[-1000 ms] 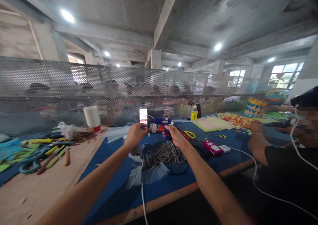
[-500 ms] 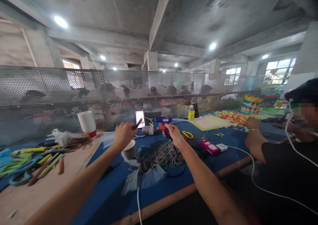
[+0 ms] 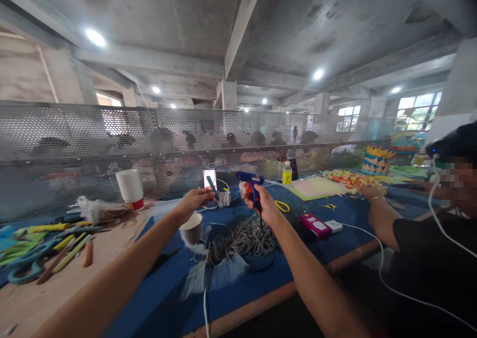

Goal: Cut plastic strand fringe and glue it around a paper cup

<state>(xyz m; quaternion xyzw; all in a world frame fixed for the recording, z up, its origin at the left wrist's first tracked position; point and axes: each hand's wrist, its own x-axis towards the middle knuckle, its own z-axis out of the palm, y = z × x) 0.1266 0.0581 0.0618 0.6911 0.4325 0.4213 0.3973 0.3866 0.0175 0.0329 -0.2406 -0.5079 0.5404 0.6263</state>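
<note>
My left hand pinches a thin dark teal stick, held tilted in front of a lit phone screen. To its right, my right hand grips a blue hot glue gun whose nozzle points left. An orange and white piece shows by my right fingers, under the gun's body. Below and between my hands are a white paper cup with translucent fringe round it and a heap of grey cord on the blue table.
Stacked paper cups and scissors with tools lie left. Right are yellow-handled pliers, a magenta box, a yellow-labelled bottle, paper sheets and a person's arm. A perforated screen stands behind.
My left hand has lowered slightly and turned, so the stick now stands more upright and shows more fully. The glue gun has shifted a little right. The other person's hand has moved slightly left.
</note>
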